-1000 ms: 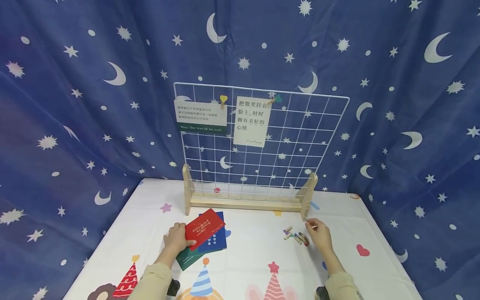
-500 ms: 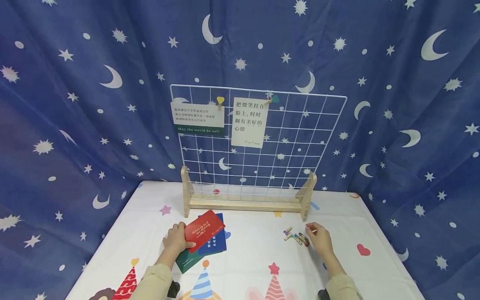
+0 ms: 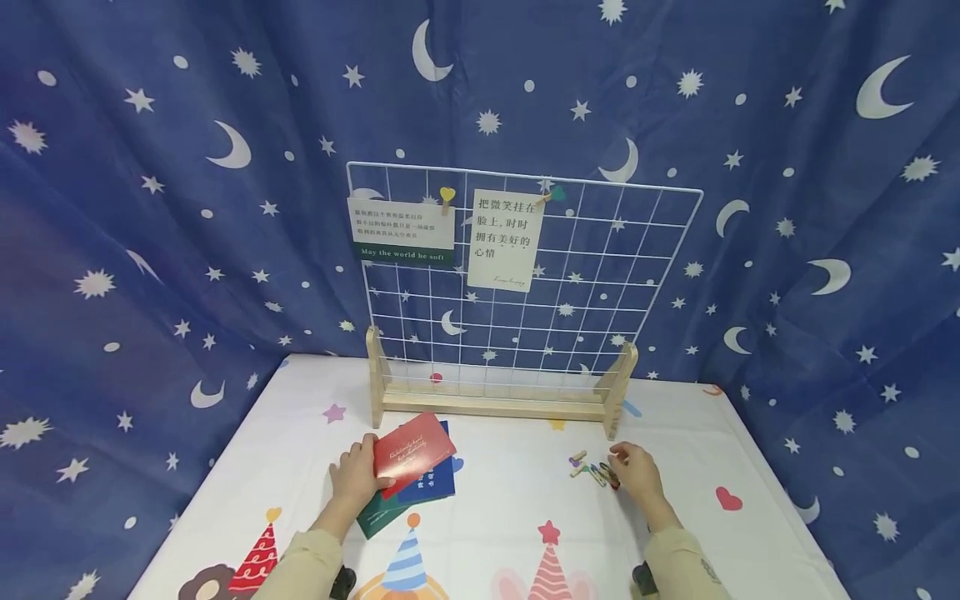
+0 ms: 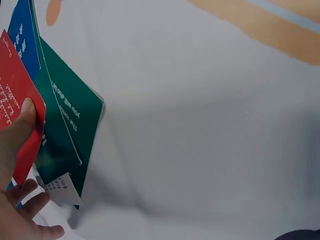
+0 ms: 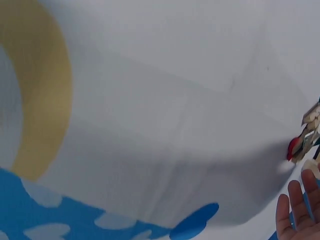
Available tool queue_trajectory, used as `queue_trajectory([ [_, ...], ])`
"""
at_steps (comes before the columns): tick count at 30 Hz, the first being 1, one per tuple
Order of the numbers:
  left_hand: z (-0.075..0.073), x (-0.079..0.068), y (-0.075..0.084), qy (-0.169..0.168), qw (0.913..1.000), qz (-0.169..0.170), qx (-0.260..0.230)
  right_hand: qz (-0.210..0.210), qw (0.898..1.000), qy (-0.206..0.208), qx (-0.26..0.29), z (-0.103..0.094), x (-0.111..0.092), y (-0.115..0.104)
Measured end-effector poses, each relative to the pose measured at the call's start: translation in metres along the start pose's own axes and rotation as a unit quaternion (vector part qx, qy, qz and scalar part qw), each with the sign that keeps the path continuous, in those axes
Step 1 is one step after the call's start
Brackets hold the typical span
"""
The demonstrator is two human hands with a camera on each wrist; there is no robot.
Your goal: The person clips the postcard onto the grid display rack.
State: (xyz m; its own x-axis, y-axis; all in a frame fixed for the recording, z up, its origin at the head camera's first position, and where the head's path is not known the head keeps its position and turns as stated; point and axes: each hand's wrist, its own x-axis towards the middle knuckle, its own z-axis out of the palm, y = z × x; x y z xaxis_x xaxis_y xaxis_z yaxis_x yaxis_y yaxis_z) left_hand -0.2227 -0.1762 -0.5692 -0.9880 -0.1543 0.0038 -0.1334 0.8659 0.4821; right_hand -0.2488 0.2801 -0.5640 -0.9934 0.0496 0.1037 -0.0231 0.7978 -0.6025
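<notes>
My left hand (image 3: 352, 483) grips a red card (image 3: 414, 450), thumb on its printed face. Under the red card lie a blue card (image 3: 438, 479) and green cards (image 4: 80, 112), fanned out on the table. A white card corner (image 4: 62, 189) pokes out below the green ones in the left wrist view. My right hand (image 3: 641, 477) is beside a small pile of wooden clothespins (image 3: 596, 473). In the right wrist view its visible fingers (image 5: 296, 202) are nearly straight and apart; thumb and index tip are out of that view.
A white wire grid (image 3: 517, 325) stands on a wooden base (image 3: 495, 407) at the back. On it hang a white-and-green card (image 3: 401, 229) with a yellow-heart clothespin (image 3: 447, 197) and a white card (image 3: 504, 242) with a green-heart clothespin (image 3: 553, 194). Behind hangs a blue starry curtain (image 3: 150, 292).
The red card has tilted up slightly in my left hand and catches more light. My right hand has shifted a little closer to the clothespins. The camera view bobs slightly.
</notes>
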Motion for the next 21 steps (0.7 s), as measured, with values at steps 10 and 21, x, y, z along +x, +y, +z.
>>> queue_trajectory([
  [10, -0.007, 0.009, 0.018, 0.019, 0.9996, 0.02, 0.002, -0.005, 0.999, -0.042, -0.01, -0.006, 0.006, 0.002],
  [21, -0.02, 0.021, 0.028, -0.01, 0.9896, 0.036, -0.139, 0.01, 0.998, -0.054, -0.027, -0.008, 0.001, 0.004],
])
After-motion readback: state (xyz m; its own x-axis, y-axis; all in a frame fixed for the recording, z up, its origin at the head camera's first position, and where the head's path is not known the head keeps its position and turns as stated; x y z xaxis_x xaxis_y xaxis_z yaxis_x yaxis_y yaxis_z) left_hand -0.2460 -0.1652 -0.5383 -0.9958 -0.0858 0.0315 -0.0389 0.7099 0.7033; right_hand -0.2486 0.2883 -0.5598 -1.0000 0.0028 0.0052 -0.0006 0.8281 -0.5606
